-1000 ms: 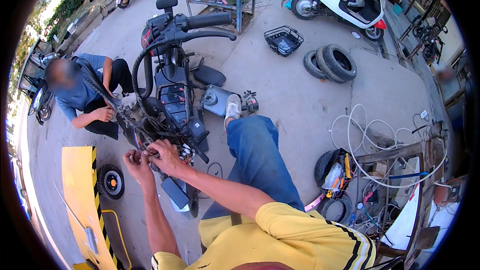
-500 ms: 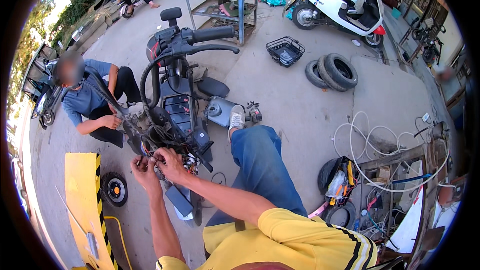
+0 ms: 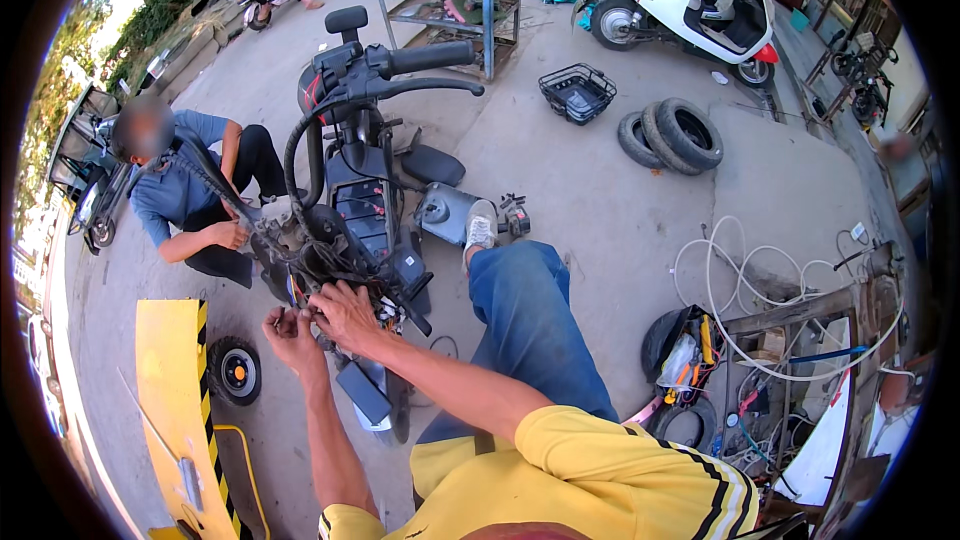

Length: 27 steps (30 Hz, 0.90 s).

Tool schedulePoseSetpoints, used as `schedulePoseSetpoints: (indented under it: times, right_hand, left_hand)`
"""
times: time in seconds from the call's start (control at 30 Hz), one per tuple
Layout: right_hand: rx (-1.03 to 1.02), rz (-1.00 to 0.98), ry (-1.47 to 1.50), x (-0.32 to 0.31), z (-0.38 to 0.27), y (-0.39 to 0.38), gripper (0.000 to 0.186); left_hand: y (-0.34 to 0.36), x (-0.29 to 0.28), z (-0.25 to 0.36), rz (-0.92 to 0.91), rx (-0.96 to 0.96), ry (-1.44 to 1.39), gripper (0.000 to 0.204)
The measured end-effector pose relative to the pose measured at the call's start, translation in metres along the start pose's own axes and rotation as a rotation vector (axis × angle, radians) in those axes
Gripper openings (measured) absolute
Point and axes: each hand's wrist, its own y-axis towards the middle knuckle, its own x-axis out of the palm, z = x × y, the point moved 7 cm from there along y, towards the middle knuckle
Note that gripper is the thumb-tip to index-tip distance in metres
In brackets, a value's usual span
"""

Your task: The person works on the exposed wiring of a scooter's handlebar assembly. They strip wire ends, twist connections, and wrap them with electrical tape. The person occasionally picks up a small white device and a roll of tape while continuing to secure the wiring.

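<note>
In front of me stands a partly stripped electric scooter [image 3: 360, 200], its frame and dark battery boxes bared. Both my hands meet low at its front, beside a tangle of wires [image 3: 388, 315]. My left hand [image 3: 290, 333] is closed in a pinch, fingertips up. Closed too, my right hand [image 3: 345, 314] bends its fingers toward the left fingertips from the right side. Whatever small thing lies between the fingers is too small to make out. Above them are the handlebar grip [image 3: 432, 57] and brake lever [image 3: 425, 87]. A dark flat phone-like slab [image 3: 363, 393] rests below the hands.
A person [image 3: 190, 190] crouches left of the scooter. A yellow ramp-like panel [image 3: 170, 390] and small wheel [image 3: 235, 370] lie near-left. Tyres [image 3: 690, 135], a black basket [image 3: 578, 93] and a metal rack [image 3: 455, 10] stand beyond. Hoses [image 3: 740, 280] and a tool bag [image 3: 680, 355] lie right.
The whole scene has shifted slightly rightward in the picture. My hands stay together at the same spot on the scooter, with only small finger movements.
</note>
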Motion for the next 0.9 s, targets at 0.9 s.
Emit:
schedulePoseSetpoints:
  times: [0.9]
  right_hand:
    - [0.108,-0.075,0.198,0.005,0.018,0.000,0.014]
  left_hand:
    - [-0.021,-0.006,0.006,-0.074,-0.553,-0.395,0.022]
